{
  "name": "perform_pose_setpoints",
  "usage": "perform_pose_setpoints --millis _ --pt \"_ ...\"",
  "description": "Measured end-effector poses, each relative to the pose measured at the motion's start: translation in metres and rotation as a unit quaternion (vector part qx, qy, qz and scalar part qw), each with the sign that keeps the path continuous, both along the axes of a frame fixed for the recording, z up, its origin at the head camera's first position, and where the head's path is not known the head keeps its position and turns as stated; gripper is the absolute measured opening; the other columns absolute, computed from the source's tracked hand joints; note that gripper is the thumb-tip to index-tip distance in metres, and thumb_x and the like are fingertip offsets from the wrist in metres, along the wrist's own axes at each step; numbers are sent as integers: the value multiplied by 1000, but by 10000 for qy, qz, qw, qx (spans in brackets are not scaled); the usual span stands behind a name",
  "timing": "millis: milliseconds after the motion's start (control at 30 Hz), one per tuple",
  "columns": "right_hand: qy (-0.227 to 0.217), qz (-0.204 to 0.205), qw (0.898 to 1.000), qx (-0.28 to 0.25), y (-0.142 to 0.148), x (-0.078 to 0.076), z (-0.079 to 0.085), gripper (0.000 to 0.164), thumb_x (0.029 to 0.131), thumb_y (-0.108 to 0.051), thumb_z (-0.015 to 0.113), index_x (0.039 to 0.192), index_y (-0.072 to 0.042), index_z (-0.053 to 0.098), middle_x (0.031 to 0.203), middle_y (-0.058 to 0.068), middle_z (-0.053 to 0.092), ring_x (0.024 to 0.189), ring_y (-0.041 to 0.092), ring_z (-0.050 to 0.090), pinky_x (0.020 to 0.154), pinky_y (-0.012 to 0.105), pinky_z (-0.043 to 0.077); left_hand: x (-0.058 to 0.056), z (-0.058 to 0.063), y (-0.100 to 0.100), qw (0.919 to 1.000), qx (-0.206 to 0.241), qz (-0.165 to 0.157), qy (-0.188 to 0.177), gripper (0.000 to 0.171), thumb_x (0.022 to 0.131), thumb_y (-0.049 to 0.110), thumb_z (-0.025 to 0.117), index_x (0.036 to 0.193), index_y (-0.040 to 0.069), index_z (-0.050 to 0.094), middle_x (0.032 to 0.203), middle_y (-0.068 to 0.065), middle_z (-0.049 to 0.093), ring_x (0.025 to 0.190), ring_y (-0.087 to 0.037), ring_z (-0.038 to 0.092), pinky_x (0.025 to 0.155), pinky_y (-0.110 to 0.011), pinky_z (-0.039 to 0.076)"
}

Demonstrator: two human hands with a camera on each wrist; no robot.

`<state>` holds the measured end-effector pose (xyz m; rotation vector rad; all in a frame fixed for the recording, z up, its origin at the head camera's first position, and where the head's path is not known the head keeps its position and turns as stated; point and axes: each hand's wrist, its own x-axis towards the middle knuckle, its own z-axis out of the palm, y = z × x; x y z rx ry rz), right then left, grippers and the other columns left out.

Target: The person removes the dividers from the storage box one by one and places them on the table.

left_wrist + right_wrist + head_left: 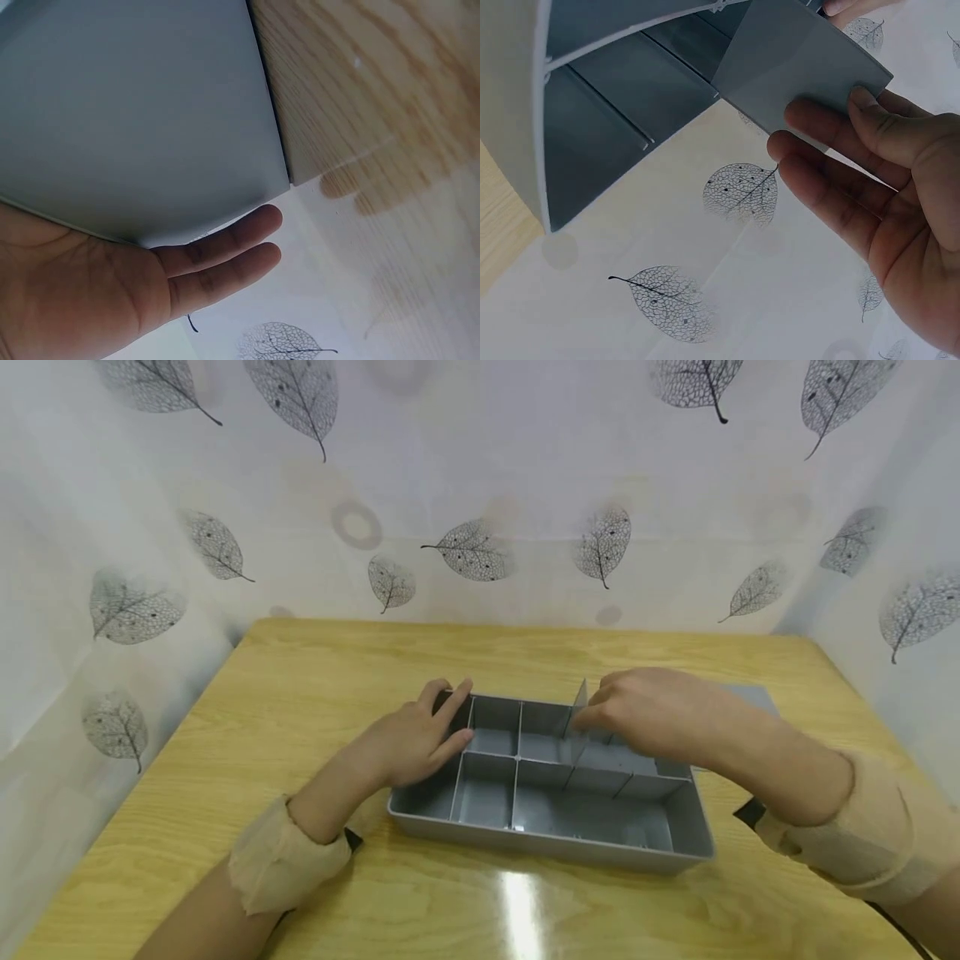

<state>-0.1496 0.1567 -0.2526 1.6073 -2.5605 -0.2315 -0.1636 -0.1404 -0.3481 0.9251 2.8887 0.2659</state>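
Pinching, R hand [652, 710]: thumb + fingers closed on one edge of thin grey divider [579, 727], gap just the panel's thickness.
Divider: roughly upright, lower part in far row of grey compartment box [555, 847], top sticking up above rim; can't tell if seated in a slot.
L hand [408, 739]: at box's L end by its far corner, fingers mostly straight, spread, resting on it w/o a tight grip; palm along outer wall.
Box: mid-tabletop [187, 793], well in from L edge, R end skewed twd near edge.
Flat grey panel [753, 697]: behind R arm, twd far R corner, partly hidden.
Wrists: beige wraps [288, 860] on both.
Backdrop: leaf-print cloth [525, 585] past far edge.
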Motion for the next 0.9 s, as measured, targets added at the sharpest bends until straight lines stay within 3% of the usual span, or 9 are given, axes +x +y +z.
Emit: perform_pose_setpoints --millis 233,433,500,600,733,800,900 --pt "308 87 9989 -354 3 3 14 46 65 19 57 94 -16 65 80 -5 64 81 15 59 64 29 52 0 -3 1 9999 90 29 72 67 97 54 24 150 17 6 143 -19 23 95 -34 54 70 -46 52" --pt "453 254 9911 -1229 15 6 25 51 63 20 59 102 -12 63 93 -2 66 89 17 61 68 31 53 -2 -3 1 10000 2 67 -49 67 97 55 22 149 19 2 145 -18 20 100 -34 53 71 -46 52" --pt "613 268 9845 -1622 21 6 26 42 69 13 64 103 -10 63 95 1 67 88 18 62 68 34 53 -3 -2 1 9999 -11 75 -109 67 97 55 22 149 20 1 146 -18 18 102 -34 53 70 -45 52" --pt "981 145 9707 -2190 32 7 27 14 90 -13 57 101 -7 64 91 4 68 77 17 63 60 37 53 -3 -2 0 9998 -25 101 -173 67 97 56 21 149 20 0 147 -18 17 104 -35 52 70 -45 52" --pt "1553 -275 9501 -2691 51 10 28 45 99 -39 36 88 -7 66 65 -4 59 51 7 47 42 32 42 -2 -2 -1 9999 -18 73 -141 67 97 56 20 149 20 0 146 -19 18 104 -35 52 72 -46 52" --pt "1725 -616 9396 -2893 64 14 26 46 97 -41 39 80 -8 66 56 -10 45 47 3 34 38 28 32 -2 -2 -1 9999 -21 53 -110 67 97 56 20 149 19 0 146 -19 18 104 -36 52 71 -46 52" --pt "1886 -1170 9190 -3258 89 18 18 38 92 -36 49 73 -7 65 53 -12 37 47 0 28 40 23 28 -2 -2 0 9999 -26 61 -87 67 97 57 20 149 20 0 146 -18 18 103 -36 52 70 -46 51"
